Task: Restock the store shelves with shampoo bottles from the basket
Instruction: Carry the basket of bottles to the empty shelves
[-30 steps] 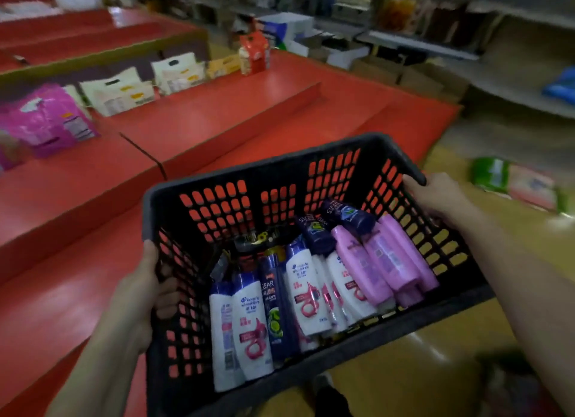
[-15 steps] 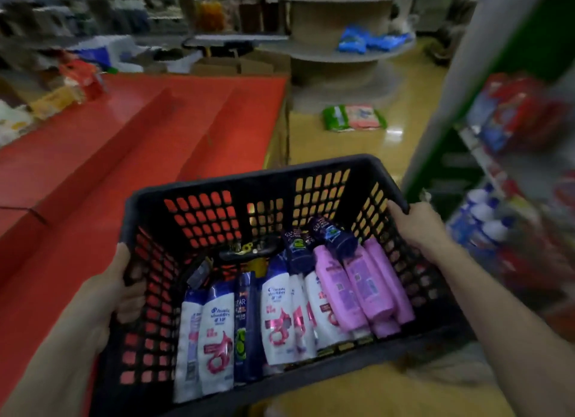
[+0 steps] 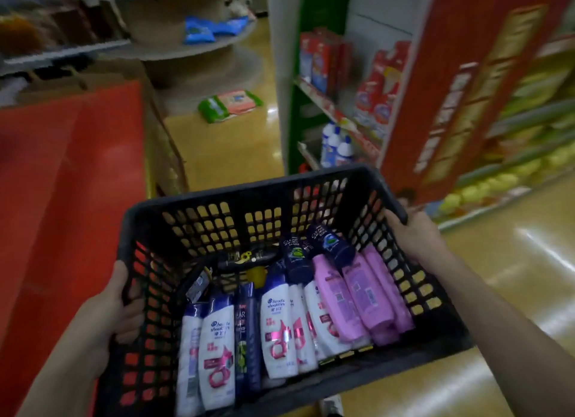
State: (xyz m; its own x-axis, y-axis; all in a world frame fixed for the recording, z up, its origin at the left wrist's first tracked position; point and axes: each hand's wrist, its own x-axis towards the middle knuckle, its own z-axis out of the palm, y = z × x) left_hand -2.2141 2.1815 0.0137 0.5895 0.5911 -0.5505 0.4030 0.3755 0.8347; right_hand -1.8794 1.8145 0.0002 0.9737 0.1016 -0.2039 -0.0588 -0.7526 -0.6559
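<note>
- The view is swinging right compared with the earlier frames. The red display platform point(image 3: 62, 198) is sliding off to the left, and the shelf unit point(image 3: 326, 105) with its green upright is now coming up just beyond the far rim of the basket point(image 3: 249, 195).
- The basket is being carried in front of the body, clear of the floor point(image 3: 224, 149). Its load is looking unchanged across the frames.
- The left hand point(image 3: 115, 317) is gripping the left rim, with fingers curling into the lattice wall. The right hand point(image 3: 410, 233) is gripping the far right corner, with fingers wrapping over the rim.
- The shampoo bottles point(image 3: 311, 317) are all lying inside the basket. White bottles point(image 3: 217, 354) are sitting along the near side, pink bottles point(image 3: 357, 295) are leaning toward the right wall, and dark blue bottles point(image 3: 295, 258) are resting on top near the middle.
- The shelf stock is blurring. Red packs point(image 3: 373, 96) are showing on the upper tier and white blue-capped bottles point(image 3: 334, 145) on the lower one. I cannot tell whether this is the shampoo section.
- Progress judgement: restocking proper is not yet starting. No bottle is leaving the basket and neither hand is free. The carrying leg appears to be nearing its end.
- Remaining: setting the basket down or freeing one hand, then moving every bottle onto the shelves.
</note>
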